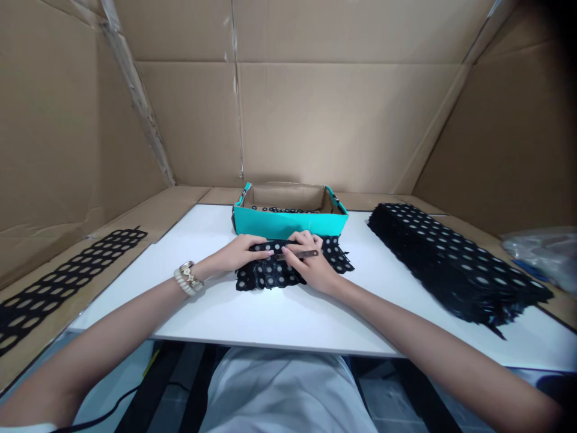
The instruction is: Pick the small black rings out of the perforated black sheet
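Note:
A black sheet punched with round holes (270, 273) lies on the white table (279, 313) just in front of a teal cardboard box (288, 224). My left hand (241, 252) presses flat on the sheet's left part, fingers spread. My right hand (311, 261) rests on its right part and grips a thin dark metal tool (303, 255), held level and pointing left across the sheet. The box holds several small black rings.
A thick stack of the same black perforated sheets (451, 264) lies on the table at the right. Another long perforated strip (58, 282) lies on the cardboard at the left. A clear plastic bag (541, 252) sits far right. Cardboard walls surround the table.

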The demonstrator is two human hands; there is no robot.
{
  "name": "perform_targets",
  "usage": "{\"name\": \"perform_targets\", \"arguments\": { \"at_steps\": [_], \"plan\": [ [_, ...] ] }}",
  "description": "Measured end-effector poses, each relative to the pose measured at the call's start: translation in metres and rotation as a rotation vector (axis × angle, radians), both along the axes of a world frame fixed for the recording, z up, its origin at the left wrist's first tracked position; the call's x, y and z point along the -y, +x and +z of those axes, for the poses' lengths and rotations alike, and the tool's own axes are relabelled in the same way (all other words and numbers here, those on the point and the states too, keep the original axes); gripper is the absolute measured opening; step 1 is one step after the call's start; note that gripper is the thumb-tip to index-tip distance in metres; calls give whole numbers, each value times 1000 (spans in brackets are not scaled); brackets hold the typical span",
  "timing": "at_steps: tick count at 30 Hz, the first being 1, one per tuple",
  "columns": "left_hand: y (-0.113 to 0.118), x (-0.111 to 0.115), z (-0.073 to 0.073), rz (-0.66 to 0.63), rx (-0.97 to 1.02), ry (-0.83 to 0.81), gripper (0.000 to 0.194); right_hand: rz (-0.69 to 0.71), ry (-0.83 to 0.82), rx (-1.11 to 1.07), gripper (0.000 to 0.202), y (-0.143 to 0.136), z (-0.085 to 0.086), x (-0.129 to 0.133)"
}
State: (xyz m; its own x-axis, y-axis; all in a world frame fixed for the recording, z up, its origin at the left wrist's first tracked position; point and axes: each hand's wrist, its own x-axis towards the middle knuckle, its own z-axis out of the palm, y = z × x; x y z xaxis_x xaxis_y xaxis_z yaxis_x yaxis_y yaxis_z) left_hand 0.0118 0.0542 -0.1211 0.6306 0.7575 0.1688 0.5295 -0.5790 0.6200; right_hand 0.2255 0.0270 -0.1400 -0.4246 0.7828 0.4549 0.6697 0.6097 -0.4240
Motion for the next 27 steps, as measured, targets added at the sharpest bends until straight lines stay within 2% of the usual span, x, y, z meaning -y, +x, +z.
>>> {"name": "perform_targets", "arguments": {
  "at_steps": [10,16,27],
  "plan": [
    [5,1,-8,80,13,-4,37,-99,242,189,33,-12,-9,10],
    [10,11,-7,175,16,29,33,-182,288,312,29,-23,-7,20],
    [16,20,-2,214,-9,128,29,-228,326,336,30,-27,-6,22]
  ]
}}
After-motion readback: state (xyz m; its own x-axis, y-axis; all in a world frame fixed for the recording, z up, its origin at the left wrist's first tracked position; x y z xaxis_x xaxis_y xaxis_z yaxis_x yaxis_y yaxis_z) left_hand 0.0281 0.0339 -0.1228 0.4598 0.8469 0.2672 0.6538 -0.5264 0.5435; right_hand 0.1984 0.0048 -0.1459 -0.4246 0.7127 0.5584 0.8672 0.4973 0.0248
